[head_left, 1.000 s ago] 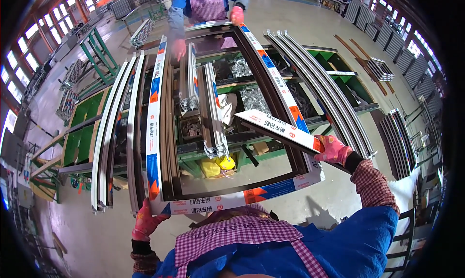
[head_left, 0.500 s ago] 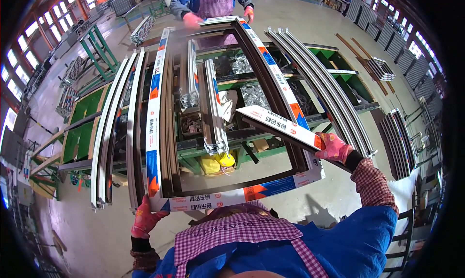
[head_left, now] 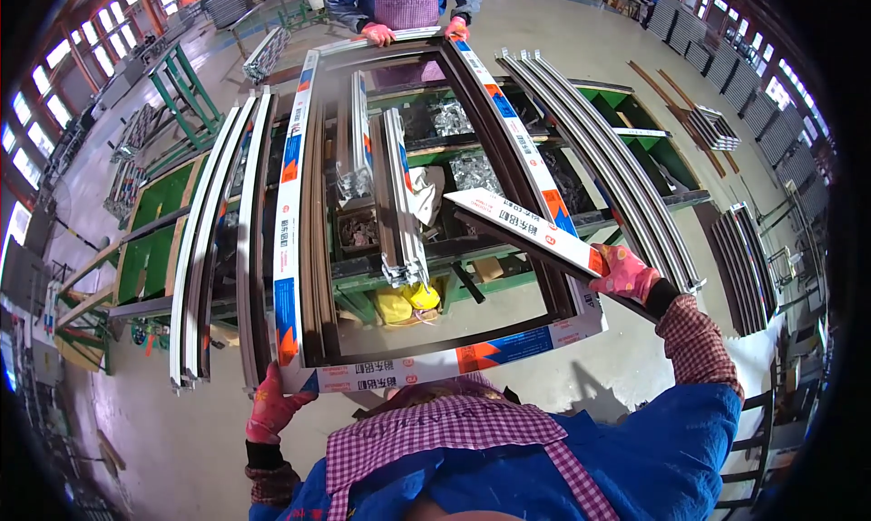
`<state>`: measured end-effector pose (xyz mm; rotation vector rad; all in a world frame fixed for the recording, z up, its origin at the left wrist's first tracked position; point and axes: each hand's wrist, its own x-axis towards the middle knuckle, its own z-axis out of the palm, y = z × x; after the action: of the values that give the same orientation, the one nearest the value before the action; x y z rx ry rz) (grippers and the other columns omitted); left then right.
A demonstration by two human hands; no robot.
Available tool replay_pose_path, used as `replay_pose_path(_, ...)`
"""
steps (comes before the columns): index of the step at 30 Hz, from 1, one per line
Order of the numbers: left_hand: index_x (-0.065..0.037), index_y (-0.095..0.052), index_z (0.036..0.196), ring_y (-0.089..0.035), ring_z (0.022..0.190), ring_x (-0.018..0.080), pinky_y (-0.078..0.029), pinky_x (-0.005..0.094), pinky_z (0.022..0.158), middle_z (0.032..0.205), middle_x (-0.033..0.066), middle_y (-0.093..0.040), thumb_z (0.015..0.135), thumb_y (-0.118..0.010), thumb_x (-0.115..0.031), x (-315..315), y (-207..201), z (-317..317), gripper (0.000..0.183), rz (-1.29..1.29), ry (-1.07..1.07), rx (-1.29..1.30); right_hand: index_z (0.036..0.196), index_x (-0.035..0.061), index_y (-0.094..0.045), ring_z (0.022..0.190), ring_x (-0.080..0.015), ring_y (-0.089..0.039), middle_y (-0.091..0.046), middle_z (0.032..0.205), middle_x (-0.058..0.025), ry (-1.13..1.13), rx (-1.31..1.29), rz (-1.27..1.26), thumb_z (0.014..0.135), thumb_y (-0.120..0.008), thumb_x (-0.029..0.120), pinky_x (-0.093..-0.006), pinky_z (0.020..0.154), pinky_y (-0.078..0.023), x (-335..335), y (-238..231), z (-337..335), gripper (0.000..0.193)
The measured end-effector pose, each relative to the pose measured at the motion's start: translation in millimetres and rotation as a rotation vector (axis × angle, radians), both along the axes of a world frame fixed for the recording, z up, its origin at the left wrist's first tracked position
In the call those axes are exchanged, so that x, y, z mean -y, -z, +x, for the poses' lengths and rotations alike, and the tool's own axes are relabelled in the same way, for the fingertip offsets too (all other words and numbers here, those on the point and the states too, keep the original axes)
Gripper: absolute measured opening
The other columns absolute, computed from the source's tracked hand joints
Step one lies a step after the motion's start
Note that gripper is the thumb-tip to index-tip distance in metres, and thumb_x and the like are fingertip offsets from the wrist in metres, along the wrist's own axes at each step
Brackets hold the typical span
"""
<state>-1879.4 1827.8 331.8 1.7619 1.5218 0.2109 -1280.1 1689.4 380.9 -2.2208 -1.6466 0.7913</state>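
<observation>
A large rectangular window frame (head_left: 288, 222) of dark brown profile, with printed white protective film along its outer faces, lies across the workbench. At its near left corner my left hand (head_left: 274, 408), in a pink patterned glove, is closed round the frame. My right hand (head_left: 626, 274), gloved alike, grips the near right end of a short profile bar (head_left: 524, 229). This bar has white film on top and a dark side. It slants over the frame's right side, its free end reaching inside the opening. Part of the right-hand rail is hidden beneath it.
Opposite, a co-worker's two gloved hands (head_left: 378, 34) are at the frame's far end. Long profiles lie left (head_left: 213, 240) and right (head_left: 608, 167). Shorter profiles (head_left: 399, 199) and metal-part bins (head_left: 476, 172) show through the opening. A yellow bag (head_left: 393, 307) sits below the green workbench (head_left: 358, 305).
The co-worker's hand at picture left has moved right onto the frame's far rail. The bar in my right hand has tipped slightly, showing more of its dark side. My left hand stays put.
</observation>
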Motion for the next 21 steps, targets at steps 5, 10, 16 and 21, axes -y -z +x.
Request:
replay_pose_path(5,0.005,-0.033,0.139,-0.055,0.114,0.0263,-0.043,0.0350,0.096,0.123,0.0182,-0.057,0.065,-0.085,-0.020,-1.5,8.1,-3.9,0.094,0.027,0.012,0.060,0.118,-0.0013,-0.054,0.094,-0.0286,-0.063,-0.065,0.099,-0.0191,0.023,0.076,-0.058,0.062,-0.074,0.020,-0.0345,0.086,-0.047,-3.5,-7.6,-3.8,0.063)
replay_pose_path(10,0.007,-0.035,0.134,-0.060,0.107,0.0272,-0.047,0.0347,0.091,0.115,0.0188,-0.061,0.063,-0.087,-0.023,-2.8,32.1,-18.7,0.094,0.133,0.037,0.116,0.119,-0.0009,-0.054,0.095,-0.0288,-0.063,-0.065,0.099,-0.0195,0.008,0.004,-0.024,0.062,-0.074,0.021,-0.0353,0.086,-0.047,-3.0,-1.3,1.2,0.064)
replay_pose_path(16,0.008,-0.033,0.136,-0.058,0.109,0.0265,-0.046,0.0346,0.093,0.118,0.0192,-0.059,0.062,-0.088,-0.025,-3.3,27.7,-16.3,0.098,0.141,0.051,0.076,0.119,-0.0014,-0.054,0.095,-0.0288,-0.063,-0.065,0.100,-0.0201,-0.002,0.138,-0.064,0.063,-0.074,0.022,-0.0355,0.086,-0.047,-3.2,-0.3,1.7,0.064)
replay_pose_path(21,0.009,-0.032,0.136,-0.058,0.111,0.0258,-0.045,0.0342,0.094,0.119,0.0192,-0.059,0.062,-0.088,-0.027,-3.4,31.4,-18.9,0.099,0.075,0.025,0.130,0.118,-0.0016,-0.054,0.093,-0.0293,-0.063,-0.065,0.098,-0.0199,0.006,0.110,-0.050,0.063,-0.073,0.023,-0.0356,0.085,-0.048,-5.1,0.0,1.7,0.063)
